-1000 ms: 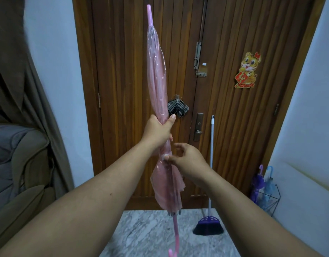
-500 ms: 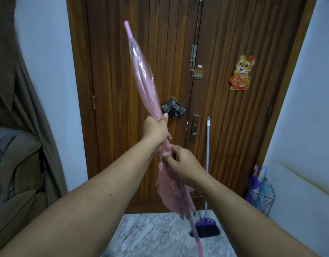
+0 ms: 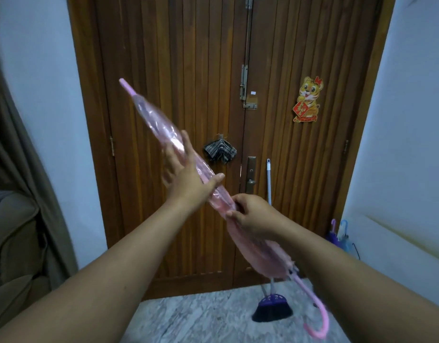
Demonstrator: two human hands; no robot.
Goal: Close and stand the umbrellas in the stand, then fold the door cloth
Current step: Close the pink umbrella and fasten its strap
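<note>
A closed pink see-through umbrella (image 3: 154,120) slants across the view, tip at upper left, curved handle at lower right. My left hand (image 3: 186,174) lies against its canopy with straight fingers and the thumb across the front. My right hand (image 3: 250,214) grips the gathered canopy just below. A striped grey cloth (image 3: 219,151) hangs on the wooden door. At the lower right a wire umbrella stand (image 3: 354,248) holds a purple umbrella (image 3: 333,233) and a blue umbrella (image 3: 344,236).
A broom (image 3: 271,310) leans against the wooden double door (image 3: 164,70), its bristles on the marble floor. A tiger sticker (image 3: 308,100) is on the right door leaf. A brown armchair (image 3: 13,243) and a curtain fill the left side. White walls flank the door.
The umbrella has tilted from upright to a steep slant, tip swinging left and handle right. My left hand has loosened from a grip to straight fingers along the canopy.
</note>
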